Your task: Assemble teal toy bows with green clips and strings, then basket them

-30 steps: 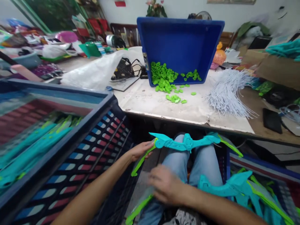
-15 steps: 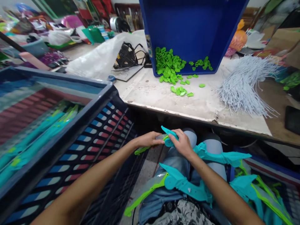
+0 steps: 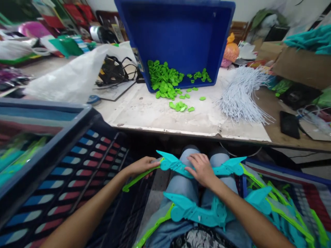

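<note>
A teal and lime plastic toy bow [image 3: 171, 164] lies across my knees. My left hand [image 3: 141, 166] is closed round its left end, where the lime limb sticks out. My right hand [image 3: 201, 168] rests on the bow's middle with fingers curled over the teal grip. A second toy bow [image 3: 196, 211] lies lower on my lap, touched by neither hand.
A tilted blue tub [image 3: 178, 38] on the table [image 3: 144, 113] spills small green plastic pieces [image 3: 165, 82]. A bundle of white strings [image 3: 243, 96] lies to the right. A striped crate [image 3: 51, 162] stands at my left; more bows [image 3: 287, 210] are piled in a bag at my right.
My right hand has slid right along the bow from its left end to its middle. The bow now lies level across my knees. My view has shifted right.
</note>
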The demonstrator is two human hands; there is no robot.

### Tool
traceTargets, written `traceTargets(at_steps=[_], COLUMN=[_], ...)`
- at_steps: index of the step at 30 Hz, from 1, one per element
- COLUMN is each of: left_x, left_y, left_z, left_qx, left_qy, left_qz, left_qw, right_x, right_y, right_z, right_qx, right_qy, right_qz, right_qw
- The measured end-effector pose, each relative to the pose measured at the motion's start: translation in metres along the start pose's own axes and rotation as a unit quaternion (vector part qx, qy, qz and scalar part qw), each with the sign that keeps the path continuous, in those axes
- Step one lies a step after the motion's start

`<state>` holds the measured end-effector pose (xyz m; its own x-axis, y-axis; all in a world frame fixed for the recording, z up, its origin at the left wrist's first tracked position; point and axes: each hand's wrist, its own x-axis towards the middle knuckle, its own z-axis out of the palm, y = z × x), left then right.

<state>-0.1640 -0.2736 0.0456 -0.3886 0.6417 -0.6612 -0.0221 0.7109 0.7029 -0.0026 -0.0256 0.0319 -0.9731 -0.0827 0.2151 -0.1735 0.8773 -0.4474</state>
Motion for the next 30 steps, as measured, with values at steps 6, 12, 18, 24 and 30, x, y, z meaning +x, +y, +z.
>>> traceTargets(at_steps=[6, 12, 18, 24, 30], left_x=[0.002, 0.044, 0.068, 0.066, 0.082], left_y=[0.03, 0.081, 0.086, 0.091, 0.114], left_z=[0.016, 0.129, 0.15, 0.127, 0.134], left_qx=[0.18, 0.283, 0.326, 0.303, 0.288], left_qy=[0.418, 0.259, 0.143, 0.155, 0.149], left_qz=[0.093, 0.352, 0.213, 0.171, 0.179], left_qw=[0.885, 0.854, 0.91, 0.925, 0.929], right_x=[-0.018, 0.129, 0.216, 0.165, 0.121], right_y=[0.028, 0.057, 0.084, 0.09, 0.105], right_z=[-0.037, -0.074, -0.076, -0.089, -0.115], right_qx=[0.009, -0.078, -0.113, -0.103, -0.129], right_qy=[0.011, 0.152, 0.041, 0.046, 0.07], right_qz=[-0.066, 0.014, 0.102, 0.216, 0.301], right_qw=[0.998, 0.985, 0.987, 0.97, 0.942])
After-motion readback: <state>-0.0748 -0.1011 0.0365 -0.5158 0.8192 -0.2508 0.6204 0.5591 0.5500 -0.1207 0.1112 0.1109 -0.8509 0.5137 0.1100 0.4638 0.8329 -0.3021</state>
